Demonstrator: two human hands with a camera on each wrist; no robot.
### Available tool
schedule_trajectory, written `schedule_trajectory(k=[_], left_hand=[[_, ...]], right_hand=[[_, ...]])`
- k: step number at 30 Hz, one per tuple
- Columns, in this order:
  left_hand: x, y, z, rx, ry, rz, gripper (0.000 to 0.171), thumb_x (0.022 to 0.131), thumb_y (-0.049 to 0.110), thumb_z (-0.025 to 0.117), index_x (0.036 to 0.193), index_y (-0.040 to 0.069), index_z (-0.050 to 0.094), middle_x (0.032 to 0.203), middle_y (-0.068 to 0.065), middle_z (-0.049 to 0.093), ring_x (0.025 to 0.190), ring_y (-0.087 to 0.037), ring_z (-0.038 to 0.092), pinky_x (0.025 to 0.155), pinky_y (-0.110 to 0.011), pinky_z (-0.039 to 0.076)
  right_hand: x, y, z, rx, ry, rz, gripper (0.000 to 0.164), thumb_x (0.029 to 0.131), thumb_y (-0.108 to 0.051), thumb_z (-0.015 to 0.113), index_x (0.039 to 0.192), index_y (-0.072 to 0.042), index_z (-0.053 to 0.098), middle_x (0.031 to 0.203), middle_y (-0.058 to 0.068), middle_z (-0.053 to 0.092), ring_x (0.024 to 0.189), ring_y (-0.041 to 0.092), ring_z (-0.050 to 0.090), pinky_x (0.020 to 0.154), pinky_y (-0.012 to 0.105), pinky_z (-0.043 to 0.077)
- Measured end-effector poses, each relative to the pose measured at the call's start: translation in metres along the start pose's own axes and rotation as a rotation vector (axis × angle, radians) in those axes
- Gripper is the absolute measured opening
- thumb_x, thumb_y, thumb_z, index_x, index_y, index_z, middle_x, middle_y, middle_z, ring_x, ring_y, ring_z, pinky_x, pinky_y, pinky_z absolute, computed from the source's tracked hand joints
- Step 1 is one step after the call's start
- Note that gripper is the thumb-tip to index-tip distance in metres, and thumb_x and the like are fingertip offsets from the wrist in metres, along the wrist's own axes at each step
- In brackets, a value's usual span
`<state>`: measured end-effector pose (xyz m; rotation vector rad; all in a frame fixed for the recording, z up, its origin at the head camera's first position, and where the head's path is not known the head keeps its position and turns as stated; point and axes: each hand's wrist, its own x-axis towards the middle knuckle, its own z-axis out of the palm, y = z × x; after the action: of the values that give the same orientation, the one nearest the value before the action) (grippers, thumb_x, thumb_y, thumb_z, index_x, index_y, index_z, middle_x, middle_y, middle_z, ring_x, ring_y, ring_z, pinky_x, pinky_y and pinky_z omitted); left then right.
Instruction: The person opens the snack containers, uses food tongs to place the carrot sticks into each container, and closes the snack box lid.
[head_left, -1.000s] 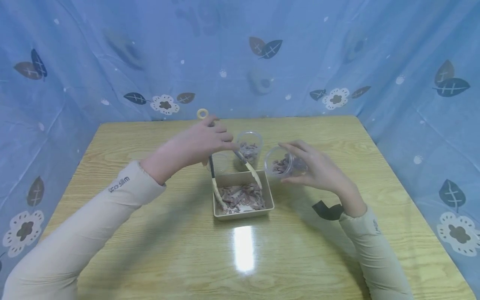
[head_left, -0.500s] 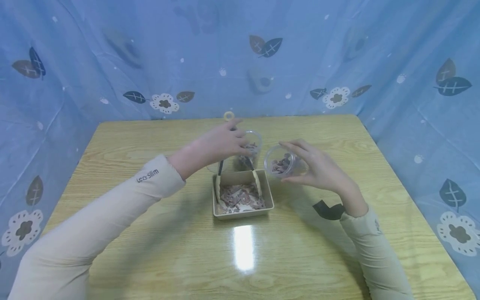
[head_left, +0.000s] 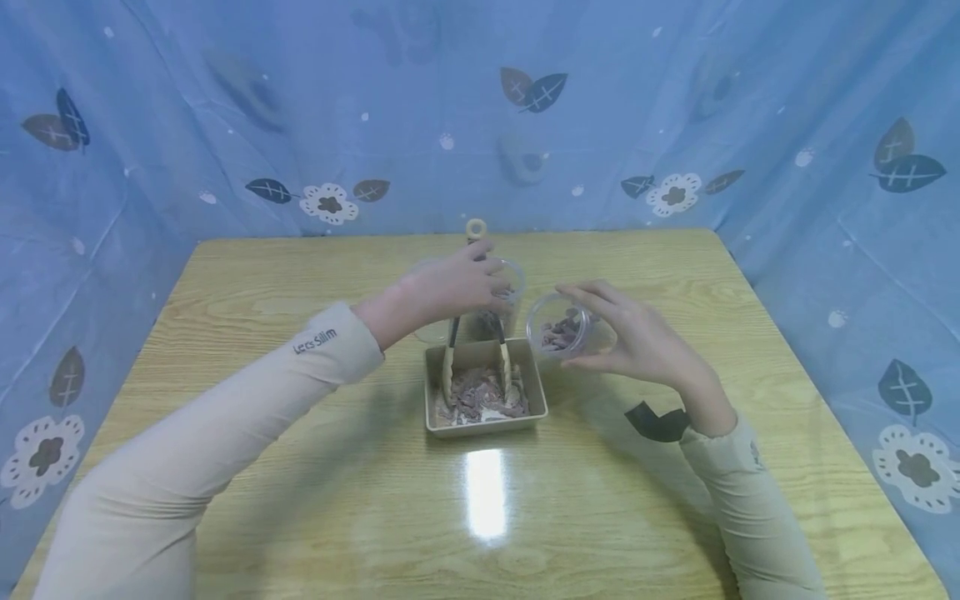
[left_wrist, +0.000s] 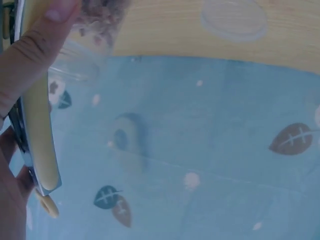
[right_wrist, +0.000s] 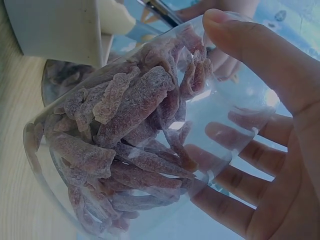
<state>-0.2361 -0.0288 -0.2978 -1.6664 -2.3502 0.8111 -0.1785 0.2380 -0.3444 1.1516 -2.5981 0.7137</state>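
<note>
My left hand (head_left: 453,283) holds a pair of tongs with cream tips (head_left: 448,367) and a ring at the top end. The tongs are spread, their tips down among brownish-purple dried strips (head_left: 480,390) in a beige rectangular tray (head_left: 487,430). In the left wrist view, the thumb lies along a cream tong handle (left_wrist: 41,135). My right hand (head_left: 637,342) grips a clear plastic jar (head_left: 558,325), tilted so its mouth faces the camera. Inside it, the right wrist view shows many sugary-looking dried strips (right_wrist: 135,100), with thumb and fingers around the jar.
Behind the tray stands a second clear jar (head_left: 513,279) of strips, partly hidden by the left hand. A clear round lid (left_wrist: 235,20) lies on the wooden table (head_left: 300,508). A dark patch (head_left: 654,422) is near the right wrist. Patterned blue curtain (head_left: 585,108) surrounds the table.
My left hand has moved right over the tray with the tongs. The tong tips have come closer together among the strips. My right hand and its jar have hardly moved.
</note>
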Motion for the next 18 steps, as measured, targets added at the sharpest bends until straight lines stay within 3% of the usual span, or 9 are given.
schedule_trajectory(k=[6,11,18], left_hand=[[-0.008,-0.007,0.007,-0.066,-0.005,-0.004,0.058,0.061,0.017,0.083,0.115,0.03,0.063,0.127,0.0,0.057,0.124,-0.025,0.045,0.112,-0.048,0.021],[-0.011,-0.008,0.01,-0.071,0.009,0.005,0.046,0.061,0.019,0.083,0.103,0.027,0.068,0.112,0.002,0.061,0.112,-0.021,0.05,0.109,-0.046,0.025],[-0.018,-0.009,0.019,-0.157,-0.007,-0.017,0.04,0.064,0.028,0.079,0.103,0.029,0.069,0.116,0.002,0.061,0.104,-0.019,0.052,0.103,-0.043,0.03]], right_hand=[[0.001,-0.002,-0.003,0.008,-0.012,0.001,0.089,0.065,-0.029,0.083,0.139,-0.01,0.04,0.131,0.011,0.049,0.112,0.03,0.053,0.093,0.046,0.046],[0.0,-0.003,-0.003,0.01,-0.021,0.012,0.089,0.064,-0.027,0.084,0.14,-0.011,0.04,0.132,0.011,0.049,0.112,0.03,0.053,0.092,0.046,0.046],[0.0,-0.001,-0.002,0.02,-0.014,-0.004,0.088,0.065,-0.027,0.084,0.14,-0.009,0.04,0.132,0.011,0.049,0.113,0.03,0.053,0.092,0.046,0.046]])
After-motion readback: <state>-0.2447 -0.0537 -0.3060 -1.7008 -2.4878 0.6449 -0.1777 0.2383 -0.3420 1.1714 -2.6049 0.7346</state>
